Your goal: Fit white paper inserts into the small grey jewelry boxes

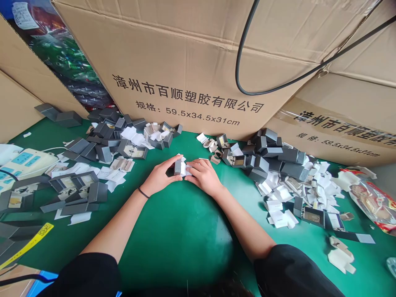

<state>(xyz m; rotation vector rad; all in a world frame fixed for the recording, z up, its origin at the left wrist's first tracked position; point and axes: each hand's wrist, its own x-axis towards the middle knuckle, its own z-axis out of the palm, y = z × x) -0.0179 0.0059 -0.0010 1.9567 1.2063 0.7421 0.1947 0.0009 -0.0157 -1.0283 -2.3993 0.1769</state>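
Observation:
Over the middle of the green table, my left hand [161, 177] grips a small dark grey box [177, 168] between thumb and fingers. White paper or card [183, 168] shows at the box's right side, where the fingertips of my right hand [202, 175] close against it. Whether the right fingers pinch the white piece or the box edge is partly hidden by the fingers. Beyond my hands lie small dark boxes with folded white and beige inserts [211, 145].
A heap of dark boxes [105, 132] and papers spreads on the left, another pile [287, 161] on the right. Large cardboard cartons [185, 53] wall off the back. A black cable [239, 62] hangs in front. A power strip [31, 163] sits at far left, a plastic package [371, 202] at right.

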